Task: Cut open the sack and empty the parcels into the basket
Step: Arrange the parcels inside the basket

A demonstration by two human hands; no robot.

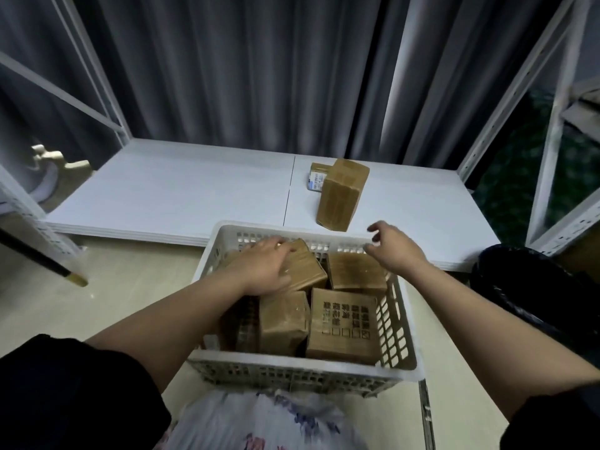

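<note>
1. Down in the white basket on the floor lie several brown parcels, long sides mostly running away from the viewer.
2. Left hand rests on the far-left parcel, fingers curled over it.
3. Right hand hovers over the far rim, fingers loosely spread, holding nothing.
4. One parcel stands upright on the low white shelf.
5. The sack lies crumpled at the near edge.

Single view, head-worn: you look forward and steeply down, close over the basket at arm's reach, low white shelf and curtain beyond.
</note>
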